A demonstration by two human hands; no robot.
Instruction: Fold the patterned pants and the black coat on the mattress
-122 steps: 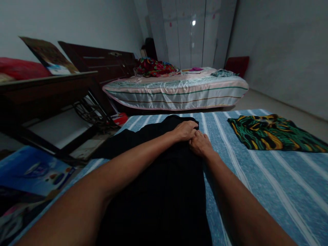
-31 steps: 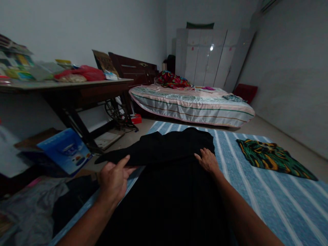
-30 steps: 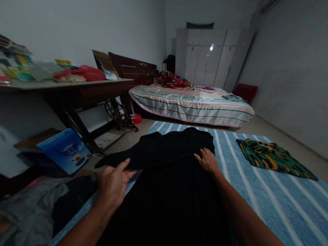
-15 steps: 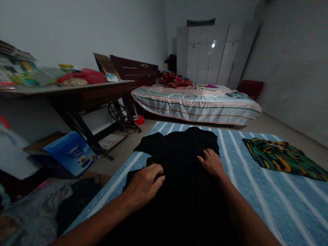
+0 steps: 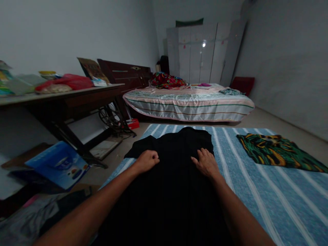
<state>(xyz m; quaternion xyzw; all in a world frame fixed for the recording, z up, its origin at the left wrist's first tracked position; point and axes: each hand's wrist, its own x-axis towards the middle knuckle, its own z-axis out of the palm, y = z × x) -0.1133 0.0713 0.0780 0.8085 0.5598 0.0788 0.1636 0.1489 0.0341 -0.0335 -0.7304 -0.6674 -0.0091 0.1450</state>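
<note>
A black short-sleeved shirt [image 5: 174,164] lies spread over the blue-and-white striped sheet [image 5: 246,191], its collar end away from me. My left hand [image 5: 147,160] is closed in a fist on the shirt's left side, just below the sleeve, and seems to grip the cloth there; the fingertips are hidden. Flat on the right side rests my right hand [image 5: 206,162], fingers spread and thumb apart. The shirt's near part runs down between my forearms, too dark to show detail.
A folded green, black and yellow patterned cloth [image 5: 279,152] lies on the right of the sheet. At left stand a sewing-machine table [image 5: 94,94] and a blue box [image 5: 60,164]. Beyond are a second bed [image 5: 189,106] and a pale wardrobe [image 5: 197,54].
My left hand has moved forward along the shirt's left side and closed into a fist. That side's folded edge now lies straighter. The right hand stays flat on the shirt. The view has shifted right.
</note>
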